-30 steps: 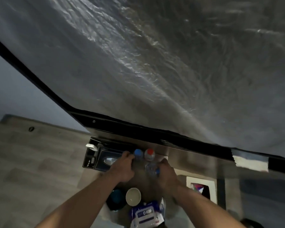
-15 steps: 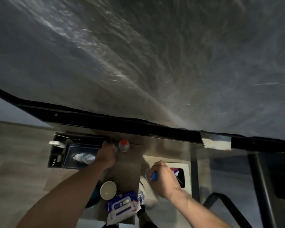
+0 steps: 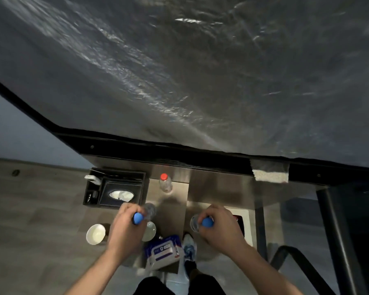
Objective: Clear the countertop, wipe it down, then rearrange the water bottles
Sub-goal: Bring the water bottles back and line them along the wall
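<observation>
Three clear plastic water bottles show, two with blue caps and one with a red cap. Going from the left: a dark box-shaped tissue holder (image 3: 120, 189) sits at the left end of the brown bench (image 3: 219, 190), with one white ceramic cup (image 3: 95, 234) below it. The left hand (image 3: 125, 231) grips the first blue-capped clear bottle (image 3: 146, 211) just under its cap, fingers (image 3: 127, 209) curled round the neck; whether this bottle stands on the bench or is lifted off it I cannot tell. Behind it, near the back edge, the red-capped clear bottle (image 3: 165, 184) stands upright and untouched. One small pale saucer (image 3: 149, 231) and one soft blue-and-white pack of wet wipes (image 3: 163, 251) lie near the front edge. The right hand (image 3: 221, 227) holds the second blue-capped clear bottle (image 3: 197, 223) the same way, its fingers wrapped round the neck.

These bottles look thin-walled, so they are probably light if emptied and would dent under a hard squeeze; full, they would carry some weight. Their smooth sides may slip, and the stiff neck below the cap seems the surest place to take hold.
</observation>
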{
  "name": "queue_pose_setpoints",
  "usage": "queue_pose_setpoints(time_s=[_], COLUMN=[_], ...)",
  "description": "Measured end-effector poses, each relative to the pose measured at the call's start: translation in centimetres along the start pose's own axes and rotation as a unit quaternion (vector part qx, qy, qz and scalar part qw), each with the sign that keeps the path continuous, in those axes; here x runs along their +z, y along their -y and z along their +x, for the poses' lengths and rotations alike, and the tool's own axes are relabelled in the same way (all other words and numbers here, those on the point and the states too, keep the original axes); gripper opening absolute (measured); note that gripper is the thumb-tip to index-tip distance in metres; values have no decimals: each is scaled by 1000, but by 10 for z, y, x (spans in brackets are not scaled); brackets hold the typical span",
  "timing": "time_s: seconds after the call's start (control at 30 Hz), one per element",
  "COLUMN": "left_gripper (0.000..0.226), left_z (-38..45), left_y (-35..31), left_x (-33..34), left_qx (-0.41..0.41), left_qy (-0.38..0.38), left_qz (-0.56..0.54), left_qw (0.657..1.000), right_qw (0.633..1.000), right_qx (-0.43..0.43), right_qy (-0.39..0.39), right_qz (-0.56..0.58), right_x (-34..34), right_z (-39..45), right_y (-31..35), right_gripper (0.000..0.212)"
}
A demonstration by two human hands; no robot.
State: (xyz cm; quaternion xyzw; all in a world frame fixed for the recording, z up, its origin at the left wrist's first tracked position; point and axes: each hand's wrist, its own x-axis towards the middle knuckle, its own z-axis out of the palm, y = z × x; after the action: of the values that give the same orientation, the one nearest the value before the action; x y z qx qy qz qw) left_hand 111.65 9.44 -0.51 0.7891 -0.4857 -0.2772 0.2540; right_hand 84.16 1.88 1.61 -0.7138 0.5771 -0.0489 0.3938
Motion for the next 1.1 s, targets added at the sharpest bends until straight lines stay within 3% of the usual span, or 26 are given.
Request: queue_pose_setpoints(time_s=[0.13, 0.47, 0.67, 1.1], left_gripper=[21, 34, 34, 24], left_z=[-53, -145, -203, -292], left_y=[-29, -44, -55, -109], left_x=[-27, -67, -81, -47], left_qx=[-21, 151, 180, 228], left_qy=[1, 73, 88, 129], left_qz=[-50, -45, -81, -14], left_qw=[999, 985, 976, 965], right_qw=[1000, 992, 989, 970], right_qx=[1, 33, 51, 58], right_qy=[-28, -119, -135, -218], right_qz=[4, 30, 36, 92], right_x=[-2, 19, 21, -8], right_z=[-34, -162, -243, -365], right_y=[14, 32, 42, -22], right_gripper=[10, 16, 17, 23])
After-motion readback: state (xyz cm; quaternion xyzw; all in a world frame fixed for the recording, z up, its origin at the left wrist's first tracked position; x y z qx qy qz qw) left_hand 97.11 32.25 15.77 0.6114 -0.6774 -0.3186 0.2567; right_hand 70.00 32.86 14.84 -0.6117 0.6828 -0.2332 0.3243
